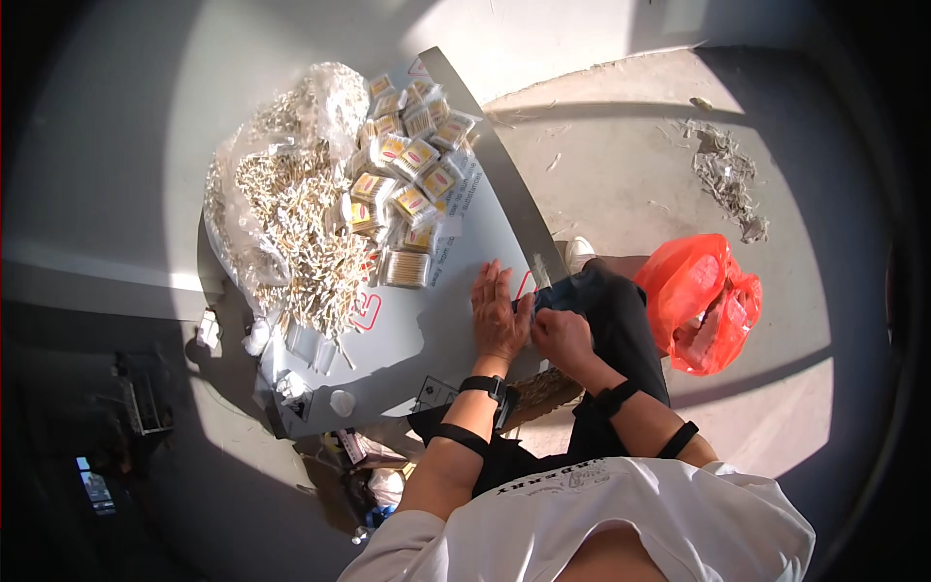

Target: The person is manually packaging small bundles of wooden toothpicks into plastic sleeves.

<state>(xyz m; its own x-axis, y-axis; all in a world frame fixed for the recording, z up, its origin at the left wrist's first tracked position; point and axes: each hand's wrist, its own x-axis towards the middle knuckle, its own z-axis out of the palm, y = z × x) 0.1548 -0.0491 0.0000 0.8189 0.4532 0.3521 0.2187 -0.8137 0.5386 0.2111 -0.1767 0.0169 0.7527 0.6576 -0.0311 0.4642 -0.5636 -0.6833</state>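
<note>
My left hand [499,318] lies on the grey board table [456,335] near its right edge, fingers stretched out and palm down. Right beside it, my right hand [562,338] is closed, knuckles up; whatever its fingers may hold is hidden. A dark blue, crumpled piece of material [561,297] shows at the table's edge just beyond the two hands. Farther up the table lie several small clear packs of cotton swabs [412,204], heaped together. To their left, a large loose pile of cotton swabs [301,218] spills out of a clear plastic bag [335,92].
A red plastic bag [693,291] stands on the floor at my right. Scraps [727,179] lie on the floor beyond it. At the table's near left corner are crumpled white pieces [291,386] and a small round white piece [342,403]. My legs are against the table's right edge.
</note>
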